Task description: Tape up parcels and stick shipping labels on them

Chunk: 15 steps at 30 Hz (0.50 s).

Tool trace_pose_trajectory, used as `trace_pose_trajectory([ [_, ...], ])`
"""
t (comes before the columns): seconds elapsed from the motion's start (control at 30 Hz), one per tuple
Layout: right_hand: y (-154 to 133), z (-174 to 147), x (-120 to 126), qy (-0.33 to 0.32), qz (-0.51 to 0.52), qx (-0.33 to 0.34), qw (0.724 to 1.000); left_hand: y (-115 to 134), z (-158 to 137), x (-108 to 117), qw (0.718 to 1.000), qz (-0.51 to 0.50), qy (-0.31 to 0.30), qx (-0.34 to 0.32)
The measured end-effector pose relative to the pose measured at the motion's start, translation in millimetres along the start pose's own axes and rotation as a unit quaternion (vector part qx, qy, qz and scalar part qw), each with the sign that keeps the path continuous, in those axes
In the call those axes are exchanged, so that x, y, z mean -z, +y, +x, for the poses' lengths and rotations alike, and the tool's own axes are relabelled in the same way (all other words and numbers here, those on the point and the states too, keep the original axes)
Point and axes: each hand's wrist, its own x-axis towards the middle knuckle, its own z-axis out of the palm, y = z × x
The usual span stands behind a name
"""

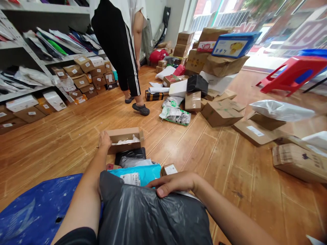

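Note:
My left hand is closed on the left end of an open cardboard box with white wrapping inside. Large in front of me is a dark grey plastic mailer bag. My right hand lies over its top edge, thumb on the near side and fingers reaching over, partly hidden. Just beyond the bag lie a turquoise mailer bag with a white label, a black plastic parcel and a small labelled cardboard box.
A blue sheet covers the floor at left. A person in black trousers stands ahead beside shelves of parcels. Cardboard boxes and mailers are heaped at right, near a red plastic stool.

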Motion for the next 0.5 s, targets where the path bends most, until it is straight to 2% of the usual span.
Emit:
trace_pose_trajectory([
  [0.1, -4.5, 4.3, -4.4, 0.009, -0.012, -0.008, 1.0, 21.7, -16.1, 14.0, 0.999, -0.027, -0.03, 0.03],
  [0.17, -11.3, 6.5, -10.9, 0.013, -0.031, -0.011, 0.999, 30.9, -48.4, 33.2, 0.994, -0.062, -0.074, 0.051],
  [0.2, -16.4, 7.2, -15.6, 0.014, -0.042, -0.008, 0.999, 33.1, -74.1, 47.9, 0.99, -0.083, -0.099, 0.062],
  [0.3, -38.3, 7.3, -37.1, 0.016, -0.094, 0.03, 0.995, 32.4, -189.1, 110.2, 0.968, -0.161, -0.166, 0.098],
  [0.37, -56.4, 6.0, -58.5, 0.006, -0.152, 0.073, 0.986, 29.3, -283.3, 154.5, 0.927, -0.292, -0.209, 0.105],
  [0.43, -73.4, 4.6, -85.8, -0.02, -0.217, 0.12, 0.968, 28.7, -369.1, 187.4, 0.925, -0.32, -0.2, 0.05],
  [0.5, -85.7, 4.1, -117.6, -0.038, -0.276, 0.154, 0.948, 33.4, -430.8, 206.5, 0.929, -0.32, -0.183, 0.034],
])
